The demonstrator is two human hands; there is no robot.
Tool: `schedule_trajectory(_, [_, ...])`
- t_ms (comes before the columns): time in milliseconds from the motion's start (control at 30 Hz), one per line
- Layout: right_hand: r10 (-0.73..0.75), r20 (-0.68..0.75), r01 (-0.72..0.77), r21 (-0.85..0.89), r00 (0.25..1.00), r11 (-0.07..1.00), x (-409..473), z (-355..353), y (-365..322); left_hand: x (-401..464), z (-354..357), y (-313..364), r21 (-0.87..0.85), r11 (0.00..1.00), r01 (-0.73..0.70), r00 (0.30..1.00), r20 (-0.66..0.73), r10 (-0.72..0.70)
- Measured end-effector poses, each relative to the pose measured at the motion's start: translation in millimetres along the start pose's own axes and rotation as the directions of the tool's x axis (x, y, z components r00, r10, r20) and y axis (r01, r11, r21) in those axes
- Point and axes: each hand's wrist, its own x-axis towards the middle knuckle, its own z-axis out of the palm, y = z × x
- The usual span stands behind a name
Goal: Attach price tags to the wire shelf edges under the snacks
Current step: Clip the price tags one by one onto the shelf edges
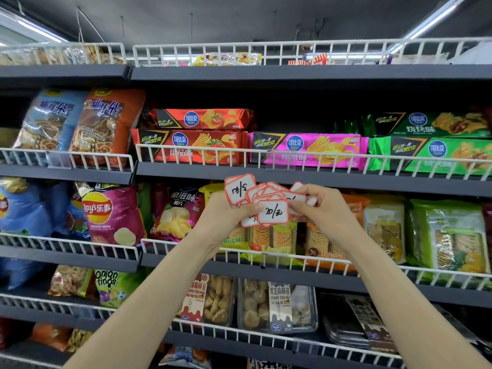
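Head view: I stand facing snack shelves with both arms raised.
Price tags (pixel 269 206): a fanned bunch of white cards with red borders and handwritten black figures, held in front of the shelf edge under the pink chip pack (pixel 311 150).
My left hand (pixel 226 211): fingers curled round the bunch from the left, thumb on the front card.
My right hand (pixel 316 206): fingertips pinching the cards' right side.
Wire shelf edge (pixel 292 158): white wire rail, just above the tags, carrying a clear tag holder (pixel 281 162).
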Motion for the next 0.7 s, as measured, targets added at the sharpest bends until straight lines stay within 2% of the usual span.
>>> schedule_trajectory(100, [0.005, 0.014, -0.005, 0.022, 1.000, 1.000, -1, 1, 0, 0, 1, -2, 0.011, 0.999, -0.040, 0.998, -0.039, 0.040])
schedule_trajectory(233, [0.028, -0.118, -0.027, 0.007, 0.993, 1.000, 2, -2, 3, 0, -5, -8, -0.083, 0.995, -0.048, 0.993, -0.113, 0.039])
schedule_trajectory(300, [0.029, -0.134, -0.026, 0.030, 0.991, 0.999, 3, -4, 3, -1, -7, -9, -0.138, 0.990, -0.040, 0.992, -0.122, 0.023])
schedule_trajectory(467, [-0.009, -0.097, 0.009, -0.004, 0.995, 1.000, 4, -3, 1, -3, -6, -8, -0.192, 0.981, -0.037, 0.996, -0.081, 0.022])
schedule_trajectory(533, [-0.032, -0.038, 0.033, 0.019, 0.999, 0.999, 4, -1, -1, -3, -5, -7, -0.180, 0.983, -0.036, 0.997, -0.068, 0.024])
schedule_trajectory(600, [-0.070, 0.026, 0.071, -0.030, 0.997, 0.997, 4, 1, -2, -3, -5, -7, -0.161, 0.986, -0.033, 0.998, -0.061, 0.023])
schedule_trajectory(700, [-0.045, 0.016, 0.045, -0.043, 0.999, 0.998, 3, 4, -7, -2, -4, -7, -0.105, 0.994, -0.032, 0.997, -0.072, 0.025])
